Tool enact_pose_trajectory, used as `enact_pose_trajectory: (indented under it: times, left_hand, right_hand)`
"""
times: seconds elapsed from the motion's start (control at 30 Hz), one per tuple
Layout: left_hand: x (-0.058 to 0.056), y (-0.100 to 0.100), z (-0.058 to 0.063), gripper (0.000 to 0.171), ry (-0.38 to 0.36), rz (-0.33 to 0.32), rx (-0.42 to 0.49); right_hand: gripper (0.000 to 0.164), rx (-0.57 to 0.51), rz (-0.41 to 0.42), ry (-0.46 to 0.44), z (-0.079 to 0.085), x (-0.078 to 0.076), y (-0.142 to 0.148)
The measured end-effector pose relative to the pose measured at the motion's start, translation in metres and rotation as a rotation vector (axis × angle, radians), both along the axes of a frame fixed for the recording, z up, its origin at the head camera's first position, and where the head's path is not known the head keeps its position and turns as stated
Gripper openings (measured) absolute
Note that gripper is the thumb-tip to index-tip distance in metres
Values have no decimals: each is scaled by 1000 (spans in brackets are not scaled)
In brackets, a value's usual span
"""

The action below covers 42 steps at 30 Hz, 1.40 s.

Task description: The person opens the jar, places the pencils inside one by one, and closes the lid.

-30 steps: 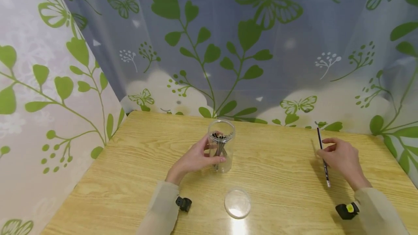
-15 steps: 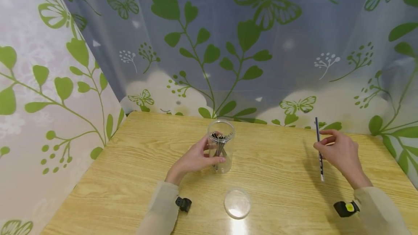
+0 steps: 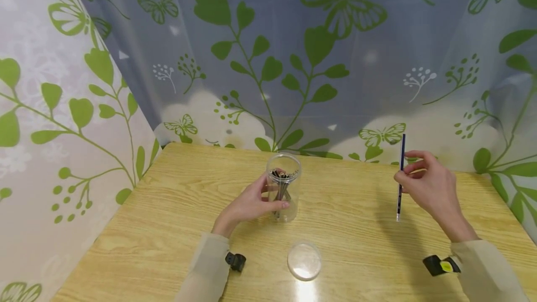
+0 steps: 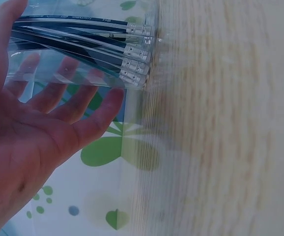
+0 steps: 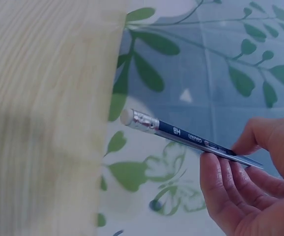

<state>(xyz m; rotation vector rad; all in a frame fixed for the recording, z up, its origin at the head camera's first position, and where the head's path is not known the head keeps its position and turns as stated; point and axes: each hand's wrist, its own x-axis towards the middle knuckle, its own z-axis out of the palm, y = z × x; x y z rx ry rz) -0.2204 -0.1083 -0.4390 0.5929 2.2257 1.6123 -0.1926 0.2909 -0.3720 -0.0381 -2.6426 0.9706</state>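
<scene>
My left hand (image 3: 247, 202) grips a clear round plastic jar (image 3: 292, 202), thumb in front and fingers behind it. Several dark pencils (image 4: 93, 44) lean inside the jar, their metal-ringed eraser ends down at its base in the left wrist view. Over on the right, my right hand (image 3: 434, 190) pinches a dark blue pencil (image 3: 400, 195) between thumb and fingers. That pencil is nearly upright above the table, its white eraser (image 5: 127, 117) at the lower end. "HB" is printed near the metal ring in the right wrist view.
A clear round lid (image 3: 304, 261) lies on the wooden table (image 3: 344, 227) in front of the jar. Behind the table's far edge hangs a curtain (image 3: 369, 83) with green leaves and butterflies, and another patterned sheet (image 3: 63, 162) hangs at the left.
My right hand has lifted the pencil off the table area and shifted it left, and the pencil now stands straighter. My left hand stays on the jar.
</scene>
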Motion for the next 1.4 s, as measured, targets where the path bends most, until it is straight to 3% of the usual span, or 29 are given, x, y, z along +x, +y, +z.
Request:
enact_pose_trajectory:
  times: [0.53, 0.97, 1.4]
  left_hand:
    - [-1, 0, -2, 75, 11, 13, -14]
    - [-2, 0, -3, 77, 21, 11, -17]
    - [-1, 0, -2, 75, 3, 10, -7]
  right_hand:
    - [46, -194, 71, 174, 34, 1, -37]
    - [45, -380, 125, 398, 56, -6, -69]
    - [43, -591, 315, 518, 76, -14, -104]
